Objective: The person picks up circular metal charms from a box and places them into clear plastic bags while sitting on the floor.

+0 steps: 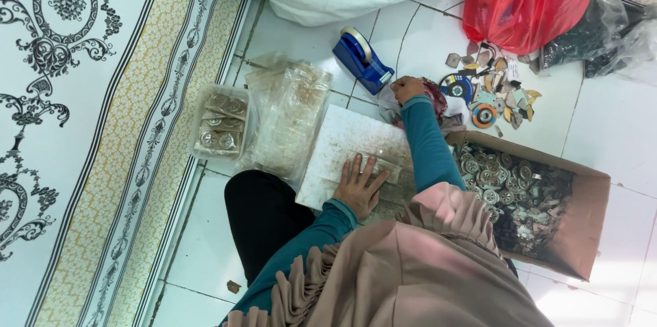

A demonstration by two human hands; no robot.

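Cardboard box holds metal discs; clear tub holds packed discs.

The floor is laid with white glossy tiles, thin grey grout lines running between them. Along the left side lies a carpet with a pale ground, black scrolling ornament and a yellow lattice border edged with dark stripes (its edge meets the tiles directly). The light is soft and even, casting only faint shadows.
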